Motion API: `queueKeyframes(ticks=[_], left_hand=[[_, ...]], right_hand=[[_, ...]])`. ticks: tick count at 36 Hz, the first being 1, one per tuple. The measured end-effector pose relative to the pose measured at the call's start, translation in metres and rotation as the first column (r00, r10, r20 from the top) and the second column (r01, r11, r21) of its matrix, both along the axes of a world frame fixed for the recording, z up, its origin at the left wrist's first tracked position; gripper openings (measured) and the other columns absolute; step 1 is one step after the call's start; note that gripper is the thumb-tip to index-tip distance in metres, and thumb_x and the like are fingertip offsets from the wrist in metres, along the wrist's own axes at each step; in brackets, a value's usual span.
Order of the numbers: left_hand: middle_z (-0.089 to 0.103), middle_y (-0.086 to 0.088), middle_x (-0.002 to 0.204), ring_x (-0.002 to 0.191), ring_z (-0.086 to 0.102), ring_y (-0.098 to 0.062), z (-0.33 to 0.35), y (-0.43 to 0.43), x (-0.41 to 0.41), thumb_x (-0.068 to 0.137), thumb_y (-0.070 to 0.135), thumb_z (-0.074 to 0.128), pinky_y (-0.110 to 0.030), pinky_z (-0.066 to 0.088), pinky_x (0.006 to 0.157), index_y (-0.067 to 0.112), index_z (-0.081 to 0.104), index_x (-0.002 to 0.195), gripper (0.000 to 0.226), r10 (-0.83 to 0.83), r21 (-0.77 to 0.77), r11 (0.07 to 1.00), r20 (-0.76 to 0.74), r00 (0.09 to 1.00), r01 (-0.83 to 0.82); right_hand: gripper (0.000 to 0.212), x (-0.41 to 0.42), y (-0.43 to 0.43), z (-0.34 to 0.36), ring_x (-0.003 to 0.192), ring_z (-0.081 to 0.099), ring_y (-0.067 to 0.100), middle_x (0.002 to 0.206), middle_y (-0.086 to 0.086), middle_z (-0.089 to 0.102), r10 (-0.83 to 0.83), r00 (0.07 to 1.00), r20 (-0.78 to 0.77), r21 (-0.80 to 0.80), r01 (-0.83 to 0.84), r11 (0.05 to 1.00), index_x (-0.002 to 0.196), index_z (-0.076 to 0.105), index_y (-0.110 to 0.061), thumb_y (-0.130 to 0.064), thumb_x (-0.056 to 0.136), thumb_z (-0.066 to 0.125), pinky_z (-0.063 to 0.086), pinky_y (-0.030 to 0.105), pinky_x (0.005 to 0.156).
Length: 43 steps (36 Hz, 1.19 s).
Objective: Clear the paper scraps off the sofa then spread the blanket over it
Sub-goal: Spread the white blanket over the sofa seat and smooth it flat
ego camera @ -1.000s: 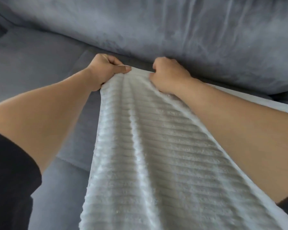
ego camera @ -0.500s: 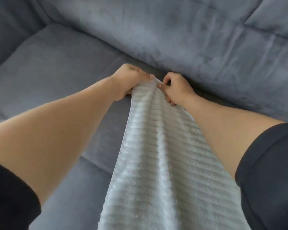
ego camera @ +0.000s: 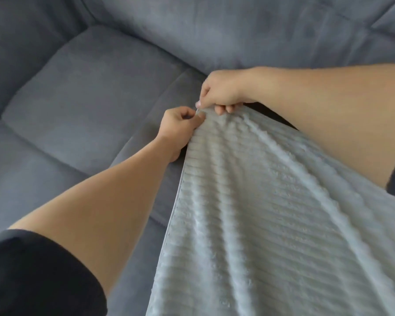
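Observation:
A pale grey ribbed blanket (ego camera: 260,213) stretches from the bottom of the view up over the grey sofa seat (ego camera: 84,94). My left hand (ego camera: 180,128) pinches the blanket's far edge at its left corner. My right hand (ego camera: 224,92) grips the same edge just to the right, fingers curled over it. The two hands nearly touch. The edge is lifted a little above the seat, and folds run down the fabric. No paper scraps show on the sofa.
The sofa's back cushions (ego camera: 237,30) rise beyond my hands. A corner section of the sofa (ego camera: 21,30) sits at the upper left. The bare seat cushion extends to the left of the blanket. Dark sleeves cover my upper arms.
Both hands have drawn together on the blanket edge and shifted right. The view has swung left, showing more of the seat and the sofa's corner.

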<state>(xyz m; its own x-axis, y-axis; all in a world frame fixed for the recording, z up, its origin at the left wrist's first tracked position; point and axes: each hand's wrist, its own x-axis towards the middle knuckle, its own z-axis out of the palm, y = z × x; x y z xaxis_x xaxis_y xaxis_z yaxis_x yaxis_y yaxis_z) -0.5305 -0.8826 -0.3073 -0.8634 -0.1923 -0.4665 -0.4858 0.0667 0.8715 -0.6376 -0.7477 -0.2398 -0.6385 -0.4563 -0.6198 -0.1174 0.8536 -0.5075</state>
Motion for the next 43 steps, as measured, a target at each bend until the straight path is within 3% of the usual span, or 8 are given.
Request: queueKeyframes(ticks=[7,12,15,20,28,34,39,43], left_hand=[[0.073,-0.008,0.072,0.065,0.068,-0.021,-0.005,0.000,0.000,0.082,0.024,0.082,-0.042,0.063,0.064,0.018,0.072,0.067,0.019,0.113,0.057,0.992,0.018,0.993,-0.113],[0.074,-0.008,0.073,0.067,0.070,-0.021,-0.007,-0.003,-0.001,0.083,0.021,0.082,-0.041,0.063,0.066,0.017,0.074,0.066,0.020,0.115,0.143,0.982,0.046,0.992,-0.121],[0.075,-0.005,0.071,0.064,0.070,-0.017,-0.006,-0.001,0.000,0.083,0.023,0.083,-0.034,0.060,0.061,0.016,0.074,0.068,0.019,0.117,0.120,0.985,0.037,0.993,-0.120],[0.067,-0.003,0.067,0.062,0.061,-0.018,-0.004,0.003,0.000,0.082,0.037,0.084,-0.034,0.057,0.058,0.018,0.071,0.065,0.028,0.121,0.067,0.990,0.029,0.992,-0.123],[0.067,-0.005,0.065,0.055,0.062,-0.017,-0.004,0.002,0.002,0.078,0.021,0.084,-0.030,0.052,0.054,0.014,0.066,0.068,0.021,0.088,0.121,0.988,0.046,0.995,-0.093],[0.063,-0.005,0.058,0.050,0.058,-0.017,-0.007,0.001,0.001,0.083,0.018,0.081,-0.027,0.049,0.051,0.012,0.064,0.061,0.028,0.059,0.106,0.992,0.062,0.996,-0.065],[0.062,-0.005,0.060,0.059,0.058,-0.022,-0.011,0.000,-0.002,0.085,0.018,0.079,-0.034,0.053,0.059,0.014,0.062,0.057,0.033,0.062,0.100,0.993,0.071,0.996,-0.069],[0.062,-0.005,0.059,0.059,0.058,-0.021,-0.013,0.000,-0.003,0.085,0.021,0.078,-0.034,0.054,0.059,0.014,0.061,0.059,0.032,0.052,0.098,0.993,0.072,0.996,-0.059]], right_hand=[[0.034,-0.017,-0.039,0.013,0.053,0.060,0.019,0.075,0.005,0.072,0.208,0.966,-0.154,0.085,-0.197,0.977,0.083,0.066,-0.005,-0.026,0.105,0.051,0.059,0.036,0.072],[0.033,-0.020,-0.041,0.015,0.041,0.049,0.018,0.062,0.007,0.071,0.303,0.952,-0.045,0.238,-0.284,0.929,0.086,0.070,-0.004,-0.036,0.094,0.066,0.041,0.023,0.045],[0.020,-0.018,-0.036,0.015,0.034,0.042,0.013,0.055,0.004,0.068,0.306,0.949,0.079,0.310,-0.315,0.897,0.087,0.070,-0.006,-0.025,0.090,0.071,0.035,0.019,0.042],[0.017,-0.014,-0.026,0.008,0.048,0.062,0.011,0.063,-0.001,0.074,0.267,0.964,-0.003,0.280,-0.255,0.926,0.099,0.071,-0.005,-0.016,0.098,0.058,0.048,0.023,0.049],[0.019,-0.022,-0.025,0.005,0.048,0.061,0.016,0.060,0.004,0.073,0.120,0.991,-0.051,0.210,-0.107,0.972,0.104,0.066,0.003,-0.010,0.099,0.053,0.046,0.024,0.048],[0.018,-0.013,-0.029,0.008,0.033,0.055,0.010,0.063,0.006,0.074,0.205,0.973,-0.106,0.325,-0.161,0.932,0.083,0.066,-0.001,0.002,0.095,0.052,0.042,0.017,0.037],[0.010,0.003,-0.019,0.003,0.065,0.064,0.032,0.077,0.012,0.061,0.295,0.923,-0.248,0.392,-0.183,0.902,0.094,0.049,-0.005,0.003,0.088,0.047,0.052,0.037,0.061],[0.020,0.018,-0.007,-0.003,0.081,0.046,0.033,0.096,0.008,0.044,0.197,0.844,-0.498,0.233,-0.088,0.968,0.102,0.038,-0.020,-0.009,0.088,0.047,0.036,0.042,0.069]])
